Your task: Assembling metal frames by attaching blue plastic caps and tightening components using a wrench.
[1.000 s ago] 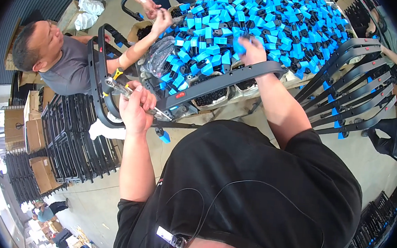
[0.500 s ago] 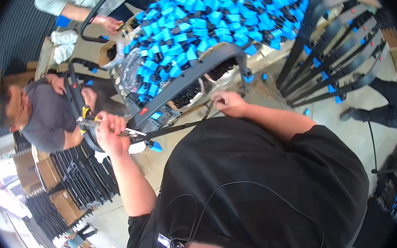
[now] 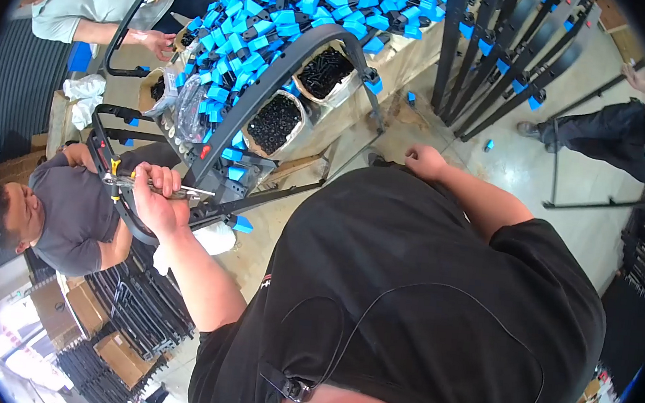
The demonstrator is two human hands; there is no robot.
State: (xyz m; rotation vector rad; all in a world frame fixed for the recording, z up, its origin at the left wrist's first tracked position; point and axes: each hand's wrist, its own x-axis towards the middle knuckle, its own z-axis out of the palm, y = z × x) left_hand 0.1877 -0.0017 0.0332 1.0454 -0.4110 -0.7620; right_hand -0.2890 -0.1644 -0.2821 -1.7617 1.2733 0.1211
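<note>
My left hand [image 3: 160,196] is closed around a screwdriver [image 3: 199,191], its metal shaft pointing right. A yellow-and-black tool end [image 3: 115,179] shows just left of this fist; whether it is in the same grip is unclear. Beside the hand a black curved tube frame [image 3: 253,96] with a red button rises and arches over the bench edge. Its lower bar carries a blue-capped foot [image 3: 242,224]. My right hand [image 3: 424,163] hangs in front of my body with curled fingers, apart from the frame; anything inside them is hidden.
Blue-and-black plastic parts [image 3: 277,21] are heaped on the bench, with boxes of small black pieces [image 3: 274,123] at its edge. Co-workers stand at left [image 3: 68,210], far left [image 3: 94,5] and right [image 3: 611,146]. Black frames [image 3: 496,63] lean at the far right.
My right hand has drawn away from the frame, moving right. My left hand, still around the screwdriver, appears slightly further left. The right co-worker now holds a black tube frame in view.
</note>
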